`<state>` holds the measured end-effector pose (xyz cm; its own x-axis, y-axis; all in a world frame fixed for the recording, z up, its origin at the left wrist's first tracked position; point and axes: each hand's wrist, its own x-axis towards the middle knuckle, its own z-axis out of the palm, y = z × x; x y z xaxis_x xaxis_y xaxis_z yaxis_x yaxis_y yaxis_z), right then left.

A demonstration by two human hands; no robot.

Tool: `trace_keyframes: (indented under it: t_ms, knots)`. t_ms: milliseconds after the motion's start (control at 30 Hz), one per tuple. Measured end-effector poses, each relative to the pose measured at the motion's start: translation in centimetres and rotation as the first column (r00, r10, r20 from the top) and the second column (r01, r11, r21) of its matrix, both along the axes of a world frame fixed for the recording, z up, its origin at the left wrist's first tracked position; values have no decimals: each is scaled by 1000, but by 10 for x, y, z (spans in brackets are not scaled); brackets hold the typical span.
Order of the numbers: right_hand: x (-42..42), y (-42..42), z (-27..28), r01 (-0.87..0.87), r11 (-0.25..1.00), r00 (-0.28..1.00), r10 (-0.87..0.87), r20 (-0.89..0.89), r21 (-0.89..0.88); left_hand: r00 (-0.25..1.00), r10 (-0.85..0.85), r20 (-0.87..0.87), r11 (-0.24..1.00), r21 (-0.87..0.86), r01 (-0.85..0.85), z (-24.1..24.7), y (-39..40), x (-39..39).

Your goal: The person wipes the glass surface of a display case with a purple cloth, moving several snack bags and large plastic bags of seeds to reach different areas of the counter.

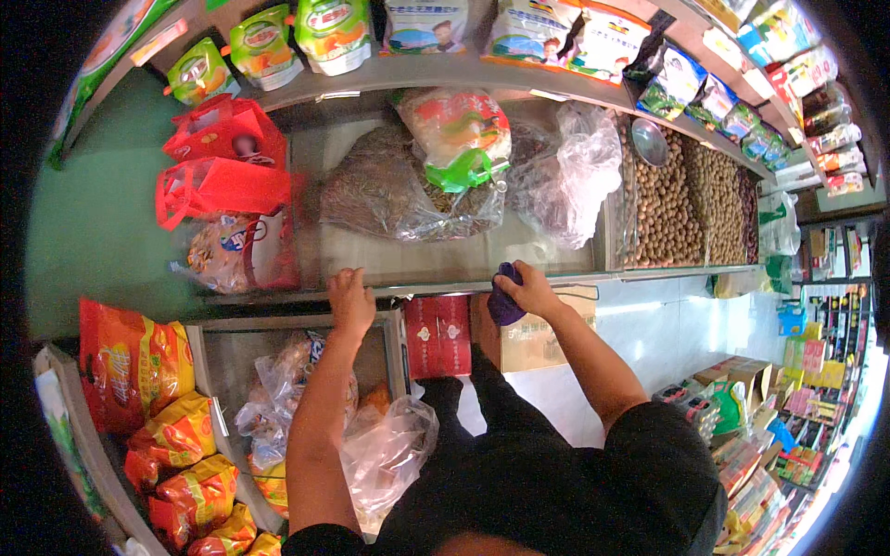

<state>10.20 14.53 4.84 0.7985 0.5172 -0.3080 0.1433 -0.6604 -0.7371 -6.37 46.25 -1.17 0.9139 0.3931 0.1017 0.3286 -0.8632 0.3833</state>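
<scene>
My right hand (534, 286) grips a bunched dark purple cloth (506, 300) at the front rim (438, 288) of a display bin. Farther left, my left hand (352, 302) rests at the same rim with its fingers loosely bent and nothing visible in them. Inside the bin, a large clear bag of dark dried goods (372, 191) lies toward the back. On top of it sits a printed bag with a green handle (462, 135). A crumpled clear plastic bag (587, 163) lies to its right. Bare bin floor (396, 260) shows near my hands.
Round brown dried goods (664, 215) fill bins at right, with a metal bowl (650, 142) on them. Red gift bags (222, 184) stand left. Below are a red box (437, 337), a cardboard carton (539, 344) and a lower bin with a plastic bag (389, 452). Packaged goods line a shelf (424, 73) behind.
</scene>
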Motion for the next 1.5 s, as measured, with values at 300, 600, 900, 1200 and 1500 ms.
trace_keyframes:
  t_ms: [300, 600, 900, 1200, 1500]
  knots:
    - [67, -75, -57, 314, 949, 949, -314, -9, -9, 968, -250, 23, 906, -348, 242, 15, -150, 76]
    - [185, -94, -172, 284, 927, 904, -344, -252, -246, 813, -581, -50, 726, 421, 544, 17, -217, 240]
    - [197, -93, -178, 228, 966, 939, -251, -234, -121, 785, -275, -555, 651, 494, 577, -13, -170, 298]
    - [149, 0, -55, -7, 919, 996, 42, 81, -394, 870, -313, -382, 787, 409, 462, 23, -59, 248]
    - [198, 30, -31, -281, 922, 957, 250, -146, -267, 764, -277, -583, 885, 154, 439, 62, -96, 319]
